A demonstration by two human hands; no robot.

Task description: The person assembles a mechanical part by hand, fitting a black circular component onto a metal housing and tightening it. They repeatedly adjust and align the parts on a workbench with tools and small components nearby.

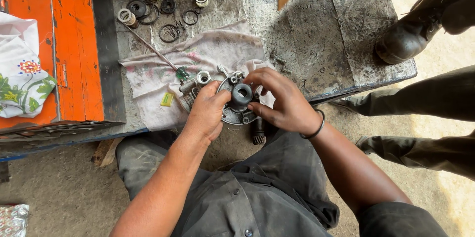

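Both hands close around a round grey metal housing (236, 113) held at the edge of the grimy workbench (316, 34). The left hand (207, 110) grips its side; the right hand (282, 101) pinches a dark cylindrical bush (241, 94) on top (a stained cloth (158, 76) lies underneath).

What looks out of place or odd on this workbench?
A boot rests on the bench corner where parts are handled. Rings and seals lie scattered loose. The left hand and right hand hold a metal assembly at the bench edge.
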